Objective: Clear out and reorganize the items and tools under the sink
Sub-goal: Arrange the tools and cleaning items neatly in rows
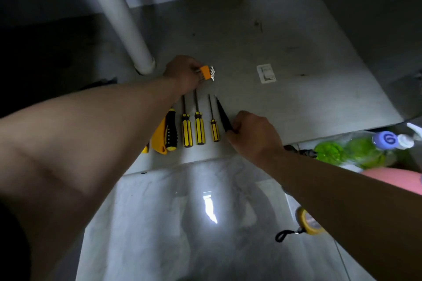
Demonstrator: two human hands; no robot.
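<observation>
Right hand, centre frame, pinches black pointed tool by its lower end. Long axis runs up-frame, tip leaning left toward screwdriver row just beside it on cabinet floor. Left hand, above the row, grips orange hex-key set, keys pointing right.

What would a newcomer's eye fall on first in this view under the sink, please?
First, the row of yellow-and-black screwdrivers lying side by side on the cabinet floor, centre frame. Just behind them, the left grip holds an orange hex key set near the white pipe. The right grip pinches a pointed black tool at the row's right end.
</observation>
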